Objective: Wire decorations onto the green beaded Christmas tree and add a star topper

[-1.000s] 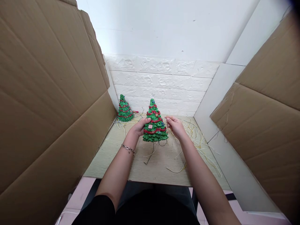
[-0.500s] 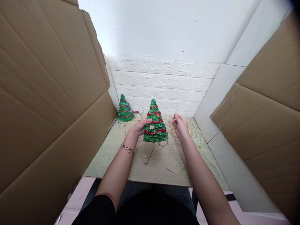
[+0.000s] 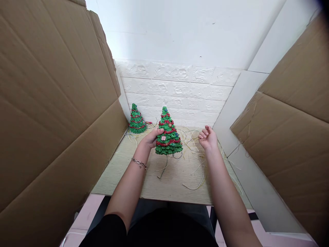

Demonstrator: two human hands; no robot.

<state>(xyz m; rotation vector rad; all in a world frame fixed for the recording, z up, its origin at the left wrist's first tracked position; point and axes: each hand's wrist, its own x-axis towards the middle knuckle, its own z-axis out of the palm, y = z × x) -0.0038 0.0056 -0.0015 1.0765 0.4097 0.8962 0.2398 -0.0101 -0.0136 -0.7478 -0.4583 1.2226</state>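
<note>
A small green Christmas tree figure point(image 3: 168, 135) with red garlands, little ornaments and a pale star on top stands nearly upright above the table. My left hand point(image 3: 154, 136) grips its left side, thumb across the front. To the right of the tree, my right hand point(image 3: 207, 137) is raised with its fingers curled closed; whether a thin strand is in them is too fine to make out. A dark bent wire point(image 3: 164, 168) lies below the tree's base. Against the left corner rests a second green tree figure point(image 3: 137, 120) with red garlands.
Loose white and yellow strands point(image 3: 191, 140) lie tangled across the back and right of the wooden table point(image 3: 154, 188). A small red item point(image 3: 148, 122) sits by the second tree. Cardboard panels point(image 3: 64, 85) flank both sides, with a white brick-patterned wall point(image 3: 177, 80) behind.
My right hand has moved to the right, away from the tree, its fingers more curled. The held tree has shifted slightly left with my left hand.
</note>
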